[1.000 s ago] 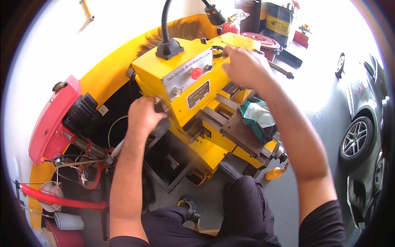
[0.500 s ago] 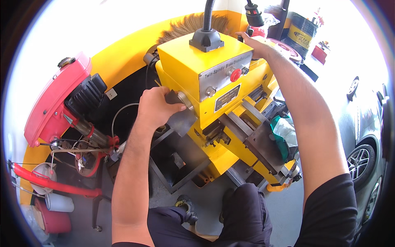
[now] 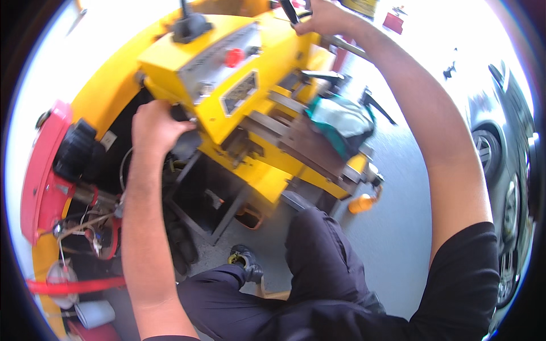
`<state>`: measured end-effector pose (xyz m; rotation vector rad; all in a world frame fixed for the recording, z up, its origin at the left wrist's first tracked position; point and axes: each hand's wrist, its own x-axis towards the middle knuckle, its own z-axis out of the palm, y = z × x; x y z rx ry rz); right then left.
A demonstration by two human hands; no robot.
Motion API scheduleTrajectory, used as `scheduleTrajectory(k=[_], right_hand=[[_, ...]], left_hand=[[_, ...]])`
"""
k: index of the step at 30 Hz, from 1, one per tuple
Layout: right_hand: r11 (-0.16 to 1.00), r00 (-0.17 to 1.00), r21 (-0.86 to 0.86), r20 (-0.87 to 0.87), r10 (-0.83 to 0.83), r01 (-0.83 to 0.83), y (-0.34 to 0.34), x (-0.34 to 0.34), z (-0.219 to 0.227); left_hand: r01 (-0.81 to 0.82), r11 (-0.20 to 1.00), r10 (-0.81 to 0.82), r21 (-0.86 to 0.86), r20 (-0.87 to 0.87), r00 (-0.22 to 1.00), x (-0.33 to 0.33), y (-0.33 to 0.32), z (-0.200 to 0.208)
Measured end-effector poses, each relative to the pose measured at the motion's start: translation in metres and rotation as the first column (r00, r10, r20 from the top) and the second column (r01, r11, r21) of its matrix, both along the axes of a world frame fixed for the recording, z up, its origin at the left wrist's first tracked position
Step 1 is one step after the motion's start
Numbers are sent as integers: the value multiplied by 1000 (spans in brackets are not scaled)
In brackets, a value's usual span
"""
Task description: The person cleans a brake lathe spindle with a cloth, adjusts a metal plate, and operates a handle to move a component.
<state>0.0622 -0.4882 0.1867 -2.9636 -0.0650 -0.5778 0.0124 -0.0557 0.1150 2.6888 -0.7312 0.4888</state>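
Observation:
A yellow brake lathe stands in front of me, with a red button on its silver control panel. My left hand is at the machine's left end, fingers curled and thumb stretched along a dark grey piece. Blur hides its exact shape and how it joins the machine. Reaching over the far right end, my right hand is closed around a black handle. A green and white cloth lies on the machine's slide.
Below the machine is a dark metal frame. To the left stands a red machine with a black motor, with a red bar lower down. A grey car is at the right. An orange fitting sticks out near the slide's end.
My view has swung, so the machine now sits further left and higher in the picture. Both hands have stayed at their two ends of the machine. More floor shows at right.

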Motion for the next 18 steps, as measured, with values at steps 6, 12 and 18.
scheduleTrajectory(k=[6, 12, 18], right_hand=[[717, 942, 662, 334, -22, -218, -22, -261, -5], [288, 871, 950, 243, -426, -125, 1, -391, -200], [407, 929, 906, 246, -277, -118, 14, -387, -242]], left_hand=[[-65, 997, 61, -39, -92, 994, 9, 19, 9], [-148, 984, 152, 99, -36, 988, -3, -5, 17], [-121, 985, 133, 120, -95, 987, 12, 7, 19]])
